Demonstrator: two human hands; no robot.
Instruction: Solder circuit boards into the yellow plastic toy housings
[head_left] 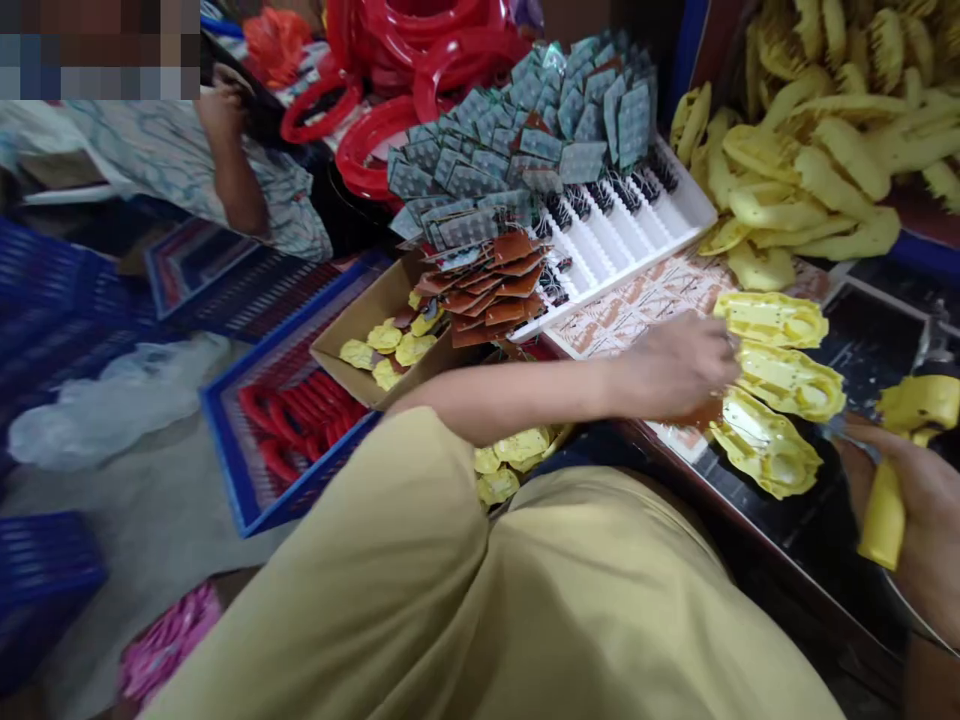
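My left hand (686, 368) reaches across the table with its fingers bent together. A brown circuit board (705, 413) shows under the fingers, by the ends of the yellow plastic shells. Three such shells, a far one (776, 320), a middle one (795, 382) and a near one (772, 445), lie side by side, open side up. Thin wires run over the near shell. To their right, my right hand (911, 500) is wrapped round a yellow-handled tool (885, 515) with a thin cord. Its tip is blurred near the shells.
A white foam tray (622, 250) carries stacked grey-green boards (517, 130) and brown boards (502, 285). Yellow shells (817, 170) are heaped behind. A cardboard box (352, 350) and blue crate (247, 500) stand left. Another person's arm (232, 170) is at upper left.
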